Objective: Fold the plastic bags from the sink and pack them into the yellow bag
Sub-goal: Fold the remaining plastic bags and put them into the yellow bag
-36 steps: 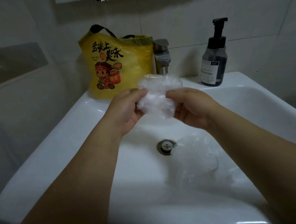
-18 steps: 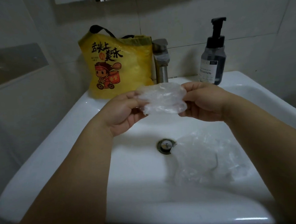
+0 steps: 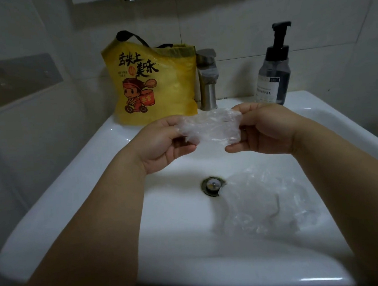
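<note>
Between my two hands, above the white sink, stretches a folded clear plastic bag. My left hand pinches its left end and my right hand pinches its right end. More crumpled clear plastic bags lie in the basin, right of the drain. The yellow bag, printed with black characters and a cartoon figure, stands upright on the sink's back left ledge, beyond my left hand.
A steel faucet rises behind the held bag, right beside the yellow bag. A dark pump soap bottle stands on the back right ledge. Tiled walls close in behind and to the left.
The held bag went from a tall bunch to a flat, wide strip. My hands moved apart and slightly up, stretching it sideways.
</note>
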Motion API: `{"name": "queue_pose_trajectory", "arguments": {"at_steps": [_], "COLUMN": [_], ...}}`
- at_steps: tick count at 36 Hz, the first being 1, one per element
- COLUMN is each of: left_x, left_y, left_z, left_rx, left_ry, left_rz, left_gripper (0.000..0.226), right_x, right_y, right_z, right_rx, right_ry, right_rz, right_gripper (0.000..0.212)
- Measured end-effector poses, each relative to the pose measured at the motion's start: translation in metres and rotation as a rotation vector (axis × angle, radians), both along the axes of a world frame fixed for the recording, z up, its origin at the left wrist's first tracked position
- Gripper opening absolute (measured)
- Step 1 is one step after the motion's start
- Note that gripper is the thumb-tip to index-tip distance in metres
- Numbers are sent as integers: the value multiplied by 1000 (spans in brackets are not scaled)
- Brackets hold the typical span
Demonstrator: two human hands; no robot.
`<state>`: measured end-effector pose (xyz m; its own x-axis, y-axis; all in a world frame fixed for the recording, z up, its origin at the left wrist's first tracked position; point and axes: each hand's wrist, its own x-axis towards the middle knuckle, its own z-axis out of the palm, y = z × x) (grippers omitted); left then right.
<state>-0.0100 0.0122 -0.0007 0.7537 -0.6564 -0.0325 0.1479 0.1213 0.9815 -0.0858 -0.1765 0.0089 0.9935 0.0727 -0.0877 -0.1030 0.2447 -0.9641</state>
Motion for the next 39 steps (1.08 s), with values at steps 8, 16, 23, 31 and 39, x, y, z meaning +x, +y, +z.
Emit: {"name": "queue_pose_trajectory", "arguments": {"at_steps": [8,16,23,31,39], "left_x": [-1,1,0,2,1], "left_y": [-3,-4,-8,-5,-8], "left_z": [-1,0,-7,-9,-11], "left_rx": [26,128,283,239,280], "left_ry": [-22,-19,-325,-420,-598], "left_rz": [30,188,241,238,331], "left_gripper": [25,51,12,31,28], "right_x": [-1,2,9,6,7], "right_y": [4,9,20,17,12], "right_z": [0,-3,-11,-10,-12], "right_rx": [24,-89,-325,-444,-805], "right_ry": [7,29,-105,-160,-277], "right_rz": [-35,-167,-298,-233,-312], "right_gripper": [40,53,25,41,51]}}
